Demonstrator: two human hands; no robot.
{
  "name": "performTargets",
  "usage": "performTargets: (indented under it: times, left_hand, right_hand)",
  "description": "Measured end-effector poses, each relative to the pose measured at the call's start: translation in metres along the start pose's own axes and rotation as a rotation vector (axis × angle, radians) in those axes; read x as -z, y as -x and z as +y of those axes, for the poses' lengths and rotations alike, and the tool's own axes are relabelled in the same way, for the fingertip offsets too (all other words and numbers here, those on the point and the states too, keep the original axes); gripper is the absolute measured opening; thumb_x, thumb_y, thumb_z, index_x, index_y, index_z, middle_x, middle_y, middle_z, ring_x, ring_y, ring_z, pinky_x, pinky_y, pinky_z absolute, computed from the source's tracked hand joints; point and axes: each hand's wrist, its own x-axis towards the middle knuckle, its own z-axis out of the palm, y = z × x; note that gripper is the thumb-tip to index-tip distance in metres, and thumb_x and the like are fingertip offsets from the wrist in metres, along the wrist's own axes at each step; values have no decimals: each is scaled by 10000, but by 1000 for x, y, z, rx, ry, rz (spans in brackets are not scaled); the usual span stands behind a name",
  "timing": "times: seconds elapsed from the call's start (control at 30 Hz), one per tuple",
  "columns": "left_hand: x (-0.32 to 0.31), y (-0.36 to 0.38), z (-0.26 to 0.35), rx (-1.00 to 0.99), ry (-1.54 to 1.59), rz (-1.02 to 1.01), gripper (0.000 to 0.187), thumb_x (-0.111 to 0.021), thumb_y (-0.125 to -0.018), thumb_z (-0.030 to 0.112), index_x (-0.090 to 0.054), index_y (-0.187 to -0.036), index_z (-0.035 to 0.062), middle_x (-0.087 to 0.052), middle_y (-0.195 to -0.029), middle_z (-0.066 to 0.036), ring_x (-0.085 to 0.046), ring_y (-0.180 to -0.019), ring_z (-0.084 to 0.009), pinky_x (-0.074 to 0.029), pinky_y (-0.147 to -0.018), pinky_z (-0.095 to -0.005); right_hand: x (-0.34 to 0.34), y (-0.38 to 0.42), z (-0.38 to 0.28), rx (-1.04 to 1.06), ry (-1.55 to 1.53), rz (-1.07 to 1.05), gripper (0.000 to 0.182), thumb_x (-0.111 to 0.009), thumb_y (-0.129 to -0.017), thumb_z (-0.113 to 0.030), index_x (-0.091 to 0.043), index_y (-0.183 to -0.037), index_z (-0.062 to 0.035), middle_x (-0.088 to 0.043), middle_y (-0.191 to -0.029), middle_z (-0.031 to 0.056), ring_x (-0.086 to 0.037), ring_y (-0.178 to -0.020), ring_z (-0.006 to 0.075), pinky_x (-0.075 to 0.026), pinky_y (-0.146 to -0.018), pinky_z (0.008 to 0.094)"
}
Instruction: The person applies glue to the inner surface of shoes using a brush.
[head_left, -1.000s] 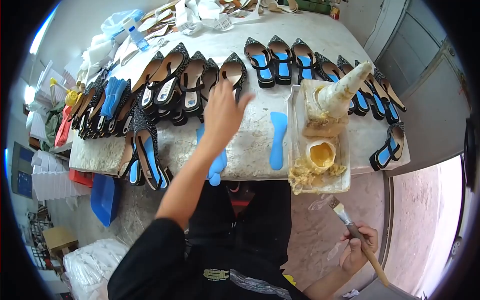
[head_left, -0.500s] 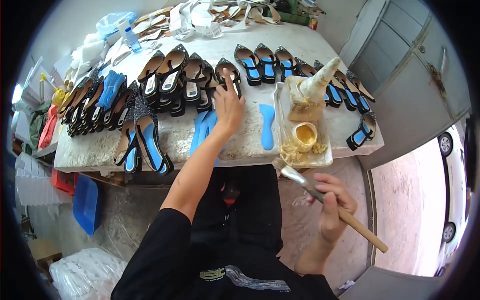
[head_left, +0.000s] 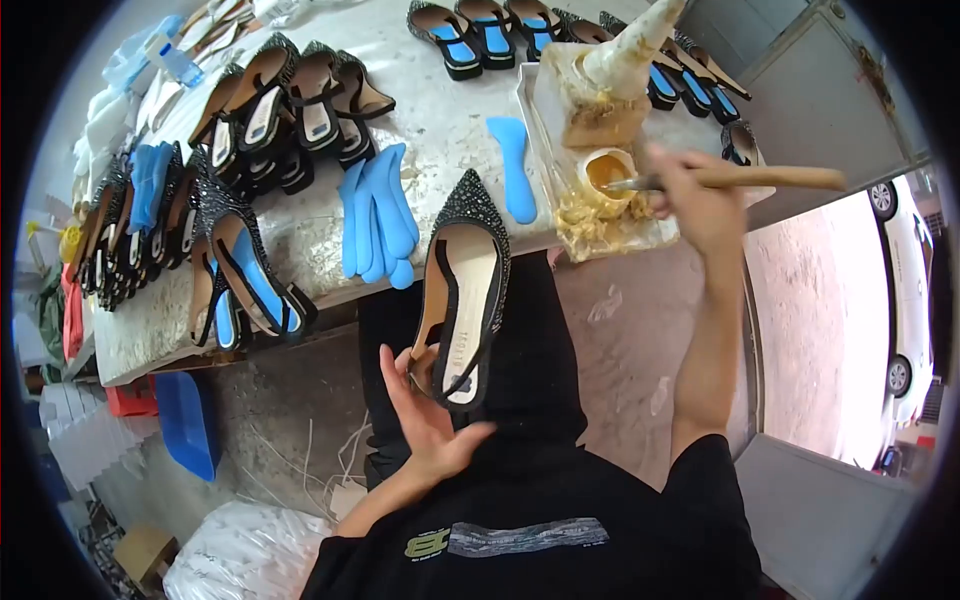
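Above my lap, my left hand (head_left: 432,428) supports a pointed slingback shoe (head_left: 470,285) by its heel end, toe away from me. The shoe has a sparkly dark upper and a pale inside. My right hand (head_left: 700,205) grips a wooden-handled brush (head_left: 785,178), its tip inside a small pot (head_left: 605,168) of yellowish glue. Dried glue crusts the pot and the white tray (head_left: 545,130) around it. A single blue insole (head_left: 514,172) lies left of the tray. Several more blue insoles (head_left: 380,215) are bunched near the table's front edge.
Shoes with pale insides (head_left: 265,105) stand clustered on the table (head_left: 430,130), left of centre. Shoes with blue insoles (head_left: 495,38) line the back. A glue-caked cone (head_left: 630,50) rises behind the pot. Below the table are a blue tub (head_left: 185,425) and a white plastic bag (head_left: 240,550).
My left hand has taken a shoe from the table cluster and brought it over my lap. My right hand has moved up and put the brush into the glue pot.
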Motion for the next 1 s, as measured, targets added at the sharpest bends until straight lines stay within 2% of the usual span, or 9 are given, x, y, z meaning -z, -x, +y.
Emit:
performTargets:
  times: [0.07,0.13,0.23,0.33,0.5,0.63,0.67,0.73,1.0]
  left_hand:
    - [5,5,10,519,405,61,923,-558,-949,545,-81,-1566,50,-397,-1456,-224,-490,-1269,-310,-466,-988,-514]
    - [10,-10,3,643,564,-30,1016,-282,-904,809,-181,-1552,33,-475,-1401,-233,-530,-1240,-322,-495,-970,-498]
    - [19,-47,-18,825,714,-424,1043,-229,-892,834,-292,-1515,0,-563,-1316,-241,-594,-1169,-346,-487,-984,-475]
    - [14,-59,-32,760,793,-558,953,-221,-935,771,-229,-1543,36,-548,-1343,-210,-603,-1157,-309,-494,-990,-440]
    - [12,-39,-17,786,755,-522,924,-219,-959,737,-243,-1527,9,-569,-1304,-218,-634,-1105,-316,-497,-985,-426]
    - [0,-48,0,995,772,-278,963,-220,-946,757,-293,-1508,-22,-606,-1225,-270,-638,-1090,-363,-491,-978,-454]
    - [-1,-50,4,1018,755,-241,963,-220,-946,757,-293,-1508,-22,-606,-1225,-270,-638,-1090,-363,-491,-978,-454]
    - [-5,-58,8,934,726,-288,883,-177,-979,706,-29,-1594,90,-345,-1551,-166,-521,-1264,-276,-470,-1032,-404]
    - [5,-63,-13,616,431,-487,994,-92,-920,785,-15,-1588,52,-246,-1608,-173,-348,-1424,-322,-318,-1155,-444]
  right_hand:
    - [23,8,-24,-2,-148,103,307,-721,-898,-252,-696,-781,31,-639,-586,65,-561,-473,118,-476,-497,218]
    - [25,9,-24,47,-109,100,306,-719,-901,-249,-695,-779,30,-642,-588,71,-564,-476,118,-482,-504,217]
    - [31,10,-25,242,-48,142,302,-712,-908,-242,-695,-772,27,-649,-595,89,-573,-484,116,-501,-526,212]
    - [45,10,-7,5,-26,-58,297,-693,-930,-260,-705,-815,14,-685,-673,107,-584,-502,120,-478,-515,194]
    - [80,2,23,96,-340,394,273,-598,-990,-295,-688,-952,-40,-709,-827,135,-572,-520,124,-440,-470,207]
    - [1,69,18,303,-788,-81,291,-533,-1024,-274,-651,-900,-39,-677,-795,152,-527,-441,104,-363,-382,154]
    - [-22,84,3,436,-686,-119,256,-556,-1010,-239,-644,-910,-20,-683,-826,144,-502,-420,80,-348,-384,156]
    - [-62,104,-12,345,-543,-79,223,-575,-994,-185,-637,-861,-16,-684,-759,139,-509,-415,81,-355,-382,164]
    - [-131,98,26,544,-115,47,154,-688,-898,-10,-619,-760,-12,-667,-673,102,-515,-428,98,-414,-431,197]
